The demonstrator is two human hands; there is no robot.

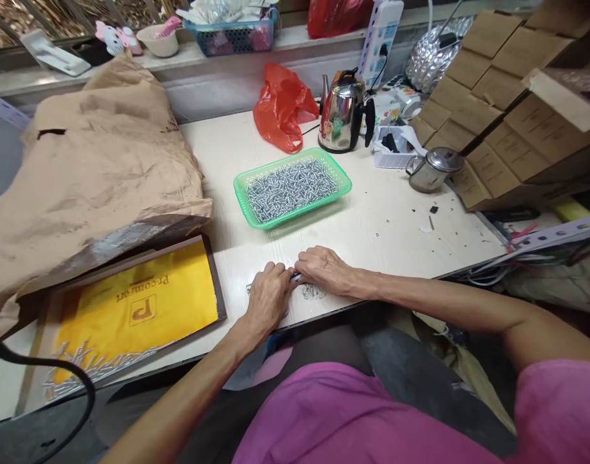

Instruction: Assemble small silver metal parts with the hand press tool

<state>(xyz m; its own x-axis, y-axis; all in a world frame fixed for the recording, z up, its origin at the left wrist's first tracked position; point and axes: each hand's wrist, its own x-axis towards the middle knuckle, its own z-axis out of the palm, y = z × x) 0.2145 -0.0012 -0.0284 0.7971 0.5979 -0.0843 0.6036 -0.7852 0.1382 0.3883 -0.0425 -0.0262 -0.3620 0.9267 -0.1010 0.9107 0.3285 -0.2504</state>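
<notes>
Near the front edge of the white table [362, 238], my left hand [270, 293] and my right hand [324, 269] meet. Fingers of both are closed around a small metal piece [295, 277], mostly hidden between them. Beneath my right hand, some small thin bits [313, 292] lie on the tabletop. Just beyond my hands stands a green basket [299, 212] filled with small silvery metal parts [292, 187]. To the left, a shallow tray lined with a yellow sheet [179, 293] has several slim metal pieces [102, 368] along its front side.
Brown paper [111, 154] covers the left side. A red plastic bag [283, 109], a steel kettle [343, 116], a white basket [394, 158] and a lidded metal cup [435, 169] stand toward the back. Cardboard boxes [507, 122] are stacked at right. A black cable [44, 362] curves at lower left.
</notes>
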